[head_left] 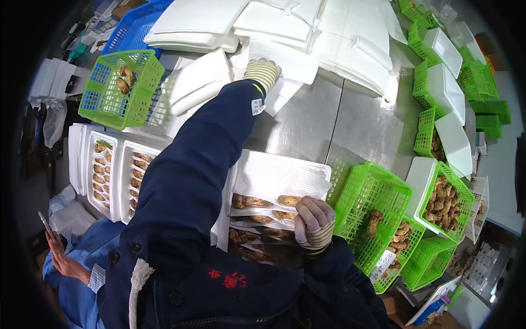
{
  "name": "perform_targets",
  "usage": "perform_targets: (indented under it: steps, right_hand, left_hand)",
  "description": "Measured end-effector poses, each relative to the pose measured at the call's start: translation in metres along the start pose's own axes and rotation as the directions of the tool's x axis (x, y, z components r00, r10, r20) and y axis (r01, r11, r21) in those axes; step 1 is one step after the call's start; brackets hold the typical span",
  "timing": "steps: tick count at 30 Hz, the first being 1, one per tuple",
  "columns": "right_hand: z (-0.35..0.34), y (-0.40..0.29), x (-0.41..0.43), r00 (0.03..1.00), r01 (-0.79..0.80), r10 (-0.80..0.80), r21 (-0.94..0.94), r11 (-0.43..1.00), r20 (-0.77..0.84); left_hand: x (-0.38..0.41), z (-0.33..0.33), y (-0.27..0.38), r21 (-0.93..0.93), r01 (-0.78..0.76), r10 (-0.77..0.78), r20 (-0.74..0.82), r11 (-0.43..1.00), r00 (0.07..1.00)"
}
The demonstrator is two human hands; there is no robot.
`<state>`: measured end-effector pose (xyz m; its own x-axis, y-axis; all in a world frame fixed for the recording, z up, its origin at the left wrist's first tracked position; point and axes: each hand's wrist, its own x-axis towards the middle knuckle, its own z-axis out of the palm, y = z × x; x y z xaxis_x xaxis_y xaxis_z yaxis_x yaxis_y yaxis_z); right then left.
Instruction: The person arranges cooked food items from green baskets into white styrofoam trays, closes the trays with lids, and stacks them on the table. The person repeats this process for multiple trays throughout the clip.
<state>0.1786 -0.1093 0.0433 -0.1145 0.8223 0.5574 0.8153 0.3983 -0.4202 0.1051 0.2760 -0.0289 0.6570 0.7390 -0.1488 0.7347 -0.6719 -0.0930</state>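
My left hand, in a striped knit glove, reaches across the table onto loose white paper sheets. Its fingertips are curled, and whether they pinch a sheet is hidden. Close to my body, my gloved right hand rests curled at the right side of a white foam tray. Rows of brown matsutake-like mushrooms lie in this tray between strips of white paper. A white sheet covers its far part. The right fingers touch the ends of the mushroom rows; their grip is hidden.
Filled white trays stand left, below a green basket holding a few mushrooms. Paper stacks line the far side. Green baskets flank the right, one heaped with mushrooms. A person in blue holds a phone at lower left.
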Motion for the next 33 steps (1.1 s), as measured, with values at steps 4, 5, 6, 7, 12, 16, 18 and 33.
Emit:
perform_targets:
  steps: [4, 5, 6, 7, 12, 16, 18, 33]
  right_hand:
    - [-0.006, -0.007, 0.009, 0.999, -0.007, 0.006, -0.024, 1.000, -0.042]
    - [-0.008, -0.009, 0.009, 0.996, -0.069, 0.070, 0.020, 0.997, -0.046]
    - [-0.011, -0.011, 0.010, 0.991, -0.126, 0.129, 0.065, 0.990, -0.041]
    - [-0.013, -0.014, 0.011, 0.981, -0.183, 0.189, 0.113, 0.977, -0.038]
    - [-0.049, 0.024, 0.059, 0.865, -0.443, 0.467, 0.157, 0.883, -0.185]
    - [-0.074, 0.038, 0.119, 0.900, -0.380, 0.432, 0.368, 0.849, -0.067]
    - [-0.078, 0.027, 0.125, 0.819, -0.484, 0.533, 0.753, 0.445, 0.212]
    - [-0.080, 0.006, 0.082, 0.654, -0.402, 0.724, 0.911, 0.088, 0.219]
  left_hand:
    - [-0.029, -0.056, -0.002, -0.235, -0.045, 0.021, -0.102, 0.971, 0.995]
    - [-0.037, -0.070, -0.002, -0.286, -0.095, 0.046, -0.173, 0.953, 0.984]
    - [-0.052, -0.091, 0.000, -0.414, -0.115, 0.034, -0.198, 0.903, 0.980]
    - [-0.067, -0.109, 0.001, -0.528, -0.140, 0.024, -0.219, 0.838, 0.975]
    - [-0.142, -0.190, 0.010, -0.750, -0.311, 0.307, -0.151, 0.584, 0.940]
    - [-0.197, -0.238, 0.013, -0.797, -0.392, 0.500, -0.132, 0.460, 0.856]
    - [-0.212, -0.239, 0.008, -0.862, -0.333, 0.525, -0.093, 0.383, 0.846]
    - [-0.296, -0.149, 0.024, -0.873, -0.214, -0.153, -0.162, -0.438, 0.975]
